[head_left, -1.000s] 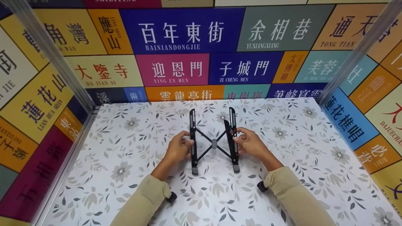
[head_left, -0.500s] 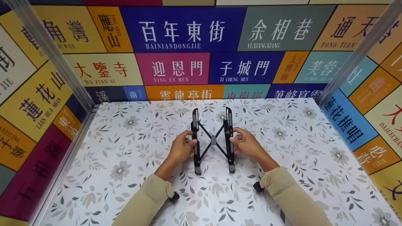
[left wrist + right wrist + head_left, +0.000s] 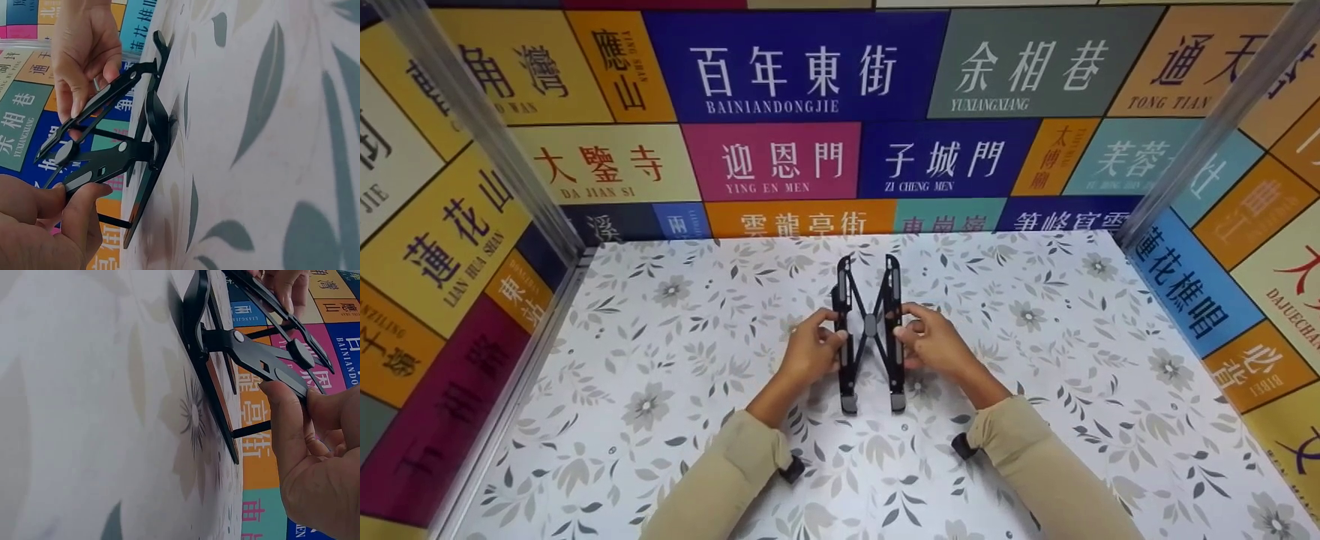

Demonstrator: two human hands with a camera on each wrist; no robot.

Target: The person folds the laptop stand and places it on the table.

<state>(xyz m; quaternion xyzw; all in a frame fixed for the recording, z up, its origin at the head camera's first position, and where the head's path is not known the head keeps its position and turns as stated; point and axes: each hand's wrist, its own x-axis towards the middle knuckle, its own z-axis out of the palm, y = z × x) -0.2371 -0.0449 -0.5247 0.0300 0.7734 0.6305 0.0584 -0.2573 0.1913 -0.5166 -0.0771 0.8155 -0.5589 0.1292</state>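
Sleeves of beige cloth run up from the bottom edge of the head view, and my two hands meet in the middle of the flowered surface [image 3: 675, 360] on a black folding stand [image 3: 870, 330].

My left hand [image 3: 810, 352] comes in from the lower left, wrist low, fingers curled. Its grip is closed on the stand's left rail [image 3: 847, 337]: the thumb lies on the near side and the fingertips wrap over the top. In the left wrist view the thumb and forefinger [image 3: 84, 208] pinch the lower black arm, with the rest of the hand bunched behind.

The stand sits between my hands, about mid-surface and a little toward the back wall. Its two rails stand close together, nearly parallel, joined by thin crossed bars that meet at a round grey pivot [image 3: 870, 325]. Grey pads cap the near ends of both rails. The wrist views show the rails lifted off the surface on hinged legs, with the base strips lying flat on the cloth.

My right hand [image 3: 930, 349] mirrors the left, coming in from the lower right with curled fingers. Its grip is closed on the right rail [image 3: 894, 337]; in the right wrist view the thumb [image 3: 287, 422] presses along the raised arm just behind the hinge.

Small black camera mounts show under both cuffs. Panels printed with Chinese street names [image 3: 795, 75] wall the surface in on three sides.
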